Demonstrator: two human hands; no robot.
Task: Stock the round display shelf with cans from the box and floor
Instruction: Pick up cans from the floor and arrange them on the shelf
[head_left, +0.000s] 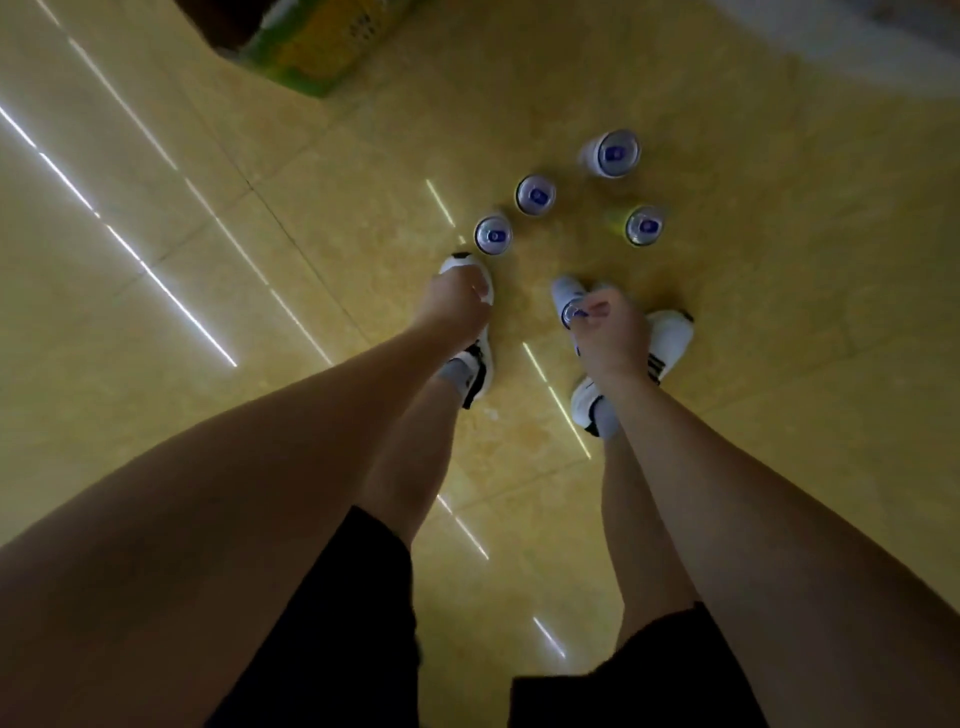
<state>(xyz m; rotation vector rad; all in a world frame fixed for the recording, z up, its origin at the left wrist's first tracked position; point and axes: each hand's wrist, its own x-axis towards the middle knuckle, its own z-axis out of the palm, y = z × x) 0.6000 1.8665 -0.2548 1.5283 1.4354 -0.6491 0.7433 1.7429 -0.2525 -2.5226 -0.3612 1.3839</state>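
Head view, looking straight down: the right hand is curled around a silver aluminium can with a blue tab, gripping it near the top, above the right white sneaker. Whether the can rests on the floor or is lifted cannot be told. The left hand hangs over the toe of the left white sneaker with fingers bent downward; no object is visible in it, though the fingertips are hidden.

Four more upright cans stand on the glossy beige tiled floor just ahead of the feet: a silver can nearest the left hand, a second silver can beyond it, a larger white-sided can farthest out, and a green-sided can to the right.

A green-and-yellow printed carton sits at the top edge of the floor area. The round display shelf is not in view.

Risks, as judged:
- The cans stand close to both feet; a step or a sweeping reach could topple them, and they would roll on the smooth tile.
- The top-rim grip gives little hold; the can may slip.
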